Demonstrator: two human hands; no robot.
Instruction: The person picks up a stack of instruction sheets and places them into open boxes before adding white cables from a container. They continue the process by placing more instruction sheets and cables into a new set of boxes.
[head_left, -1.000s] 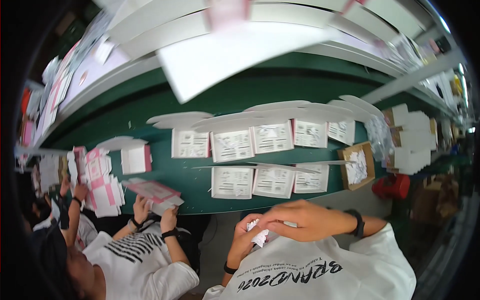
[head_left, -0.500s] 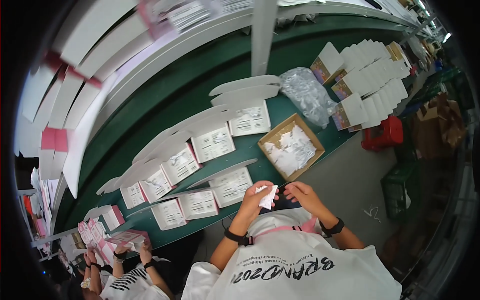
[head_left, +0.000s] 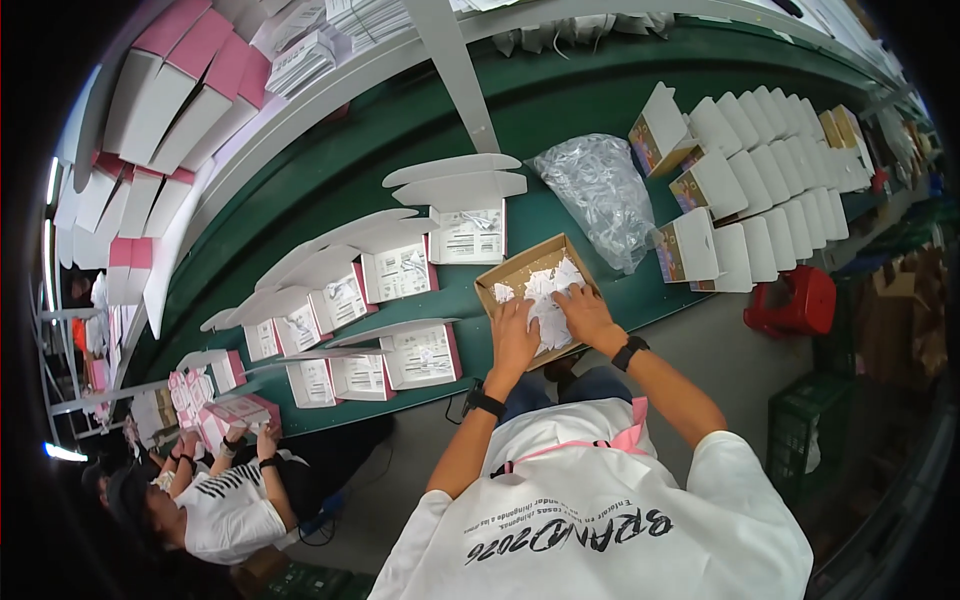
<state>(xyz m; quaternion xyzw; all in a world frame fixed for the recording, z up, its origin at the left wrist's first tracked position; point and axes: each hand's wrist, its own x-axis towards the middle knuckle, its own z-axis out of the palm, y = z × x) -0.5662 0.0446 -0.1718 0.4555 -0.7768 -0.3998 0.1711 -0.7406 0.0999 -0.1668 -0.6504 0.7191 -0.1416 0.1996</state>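
You are resting your left hand [head_left: 515,333] and right hand [head_left: 590,315] on white pieces [head_left: 545,285] in the carton [head_left: 528,260] by the table's [head_left: 465,300] near edge, grip impossible to tell, while 8 boxes [head_left: 476,190] are standing open, several already holding small items.

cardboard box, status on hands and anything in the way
Left hand and right hand at white paper pieces in cardboard box; grip unclear. Clear plastic bag beyond box, not blocking.

A green table [head_left: 458,308] bears open pink-and-white boxes [head_left: 420,357], a cardboard tray [head_left: 518,264] and a clear plastic bag [head_left: 598,198].
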